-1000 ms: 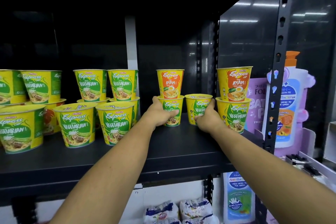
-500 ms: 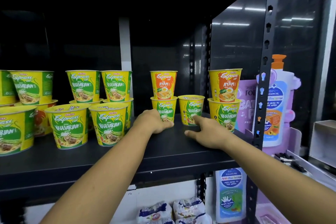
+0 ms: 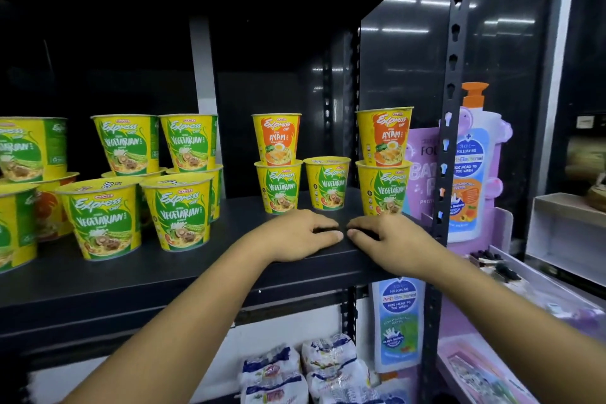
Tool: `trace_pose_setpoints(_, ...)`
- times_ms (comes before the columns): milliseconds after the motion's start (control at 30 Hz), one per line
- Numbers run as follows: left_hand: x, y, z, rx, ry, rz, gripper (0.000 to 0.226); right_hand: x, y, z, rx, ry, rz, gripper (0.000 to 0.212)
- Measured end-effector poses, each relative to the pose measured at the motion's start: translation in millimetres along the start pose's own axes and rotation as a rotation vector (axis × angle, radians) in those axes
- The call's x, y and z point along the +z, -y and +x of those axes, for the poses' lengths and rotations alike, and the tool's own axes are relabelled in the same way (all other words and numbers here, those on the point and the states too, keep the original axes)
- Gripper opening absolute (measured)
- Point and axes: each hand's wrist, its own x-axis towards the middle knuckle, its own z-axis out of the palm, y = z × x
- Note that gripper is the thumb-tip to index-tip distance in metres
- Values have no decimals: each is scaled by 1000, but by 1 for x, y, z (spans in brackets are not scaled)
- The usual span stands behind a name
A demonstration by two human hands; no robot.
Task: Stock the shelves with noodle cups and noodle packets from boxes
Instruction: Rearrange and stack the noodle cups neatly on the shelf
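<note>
Yellow-green Vegetarian noodle cups stand on the black shelf (image 3: pixel 98 282). Three small ones sit at the right: one (image 3: pixel 278 187) under an orange Ayam cup (image 3: pixel 276 139), a single one (image 3: pixel 327 183) in the middle, and one (image 3: pixel 382 188) under another Ayam cup (image 3: pixel 384 138). Larger Vegetarian cups (image 3: pixel 178 211) fill the left in stacks. My left hand (image 3: pixel 303 233) and my right hand (image 3: pixel 390 238) rest side by side on the shelf's front part, just in front of the small cups, fingers loosely bent, holding nothing. Noodle packets (image 3: pixel 305 374) lie on the level below.
A black perforated upright post (image 3: pixel 449 128) bounds the shelf at the right. Beyond it stand a kids' wash pump bottle (image 3: pixel 472 170) and purple display card. A refill pouch (image 3: pixel 398 325) hangs below. Bare shelf lies between the two cup groups.
Both hands let go of the small cups and drew back toward the shelf's front edge, ending close together. The cups stay where they were set.
</note>
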Motion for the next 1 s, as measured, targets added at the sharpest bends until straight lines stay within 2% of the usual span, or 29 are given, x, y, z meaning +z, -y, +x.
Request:
trace_pose_setpoints(133,1,5,-2,-7,-9,-33,49,8,0,-5,49,-116,-21,32)
trace_pose_setpoints(233,2,6,-1,-5,-26,-46,49,13,-5,-6,67,-224,49,28)
trace_pose_setpoints(300,2,6,-1,-13,-33,-56,49,15,-8,-4,92,-320,130,33)
trace_pose_setpoints(467,3,7,0,-37,-46,-79,49,13,-3,6,241,-475,330,77)
trace_pose_setpoints(567,2,7,-1,-39,-48,-87,49,6,-1,20,353,-478,395,105)
trace_pose_setpoints(700,1,6,-3,-50,-55,-100,47,-7,-3,41,499,-439,604,127)
trace_pose_setpoints(867,0,5,-5,-67,-70,-129,44,-6,-19,55,509,-413,632,130)
trace_pose_setpoints(1000,0,5,-5,-72,-73,-127,43,2,-27,55,466,-447,669,113)
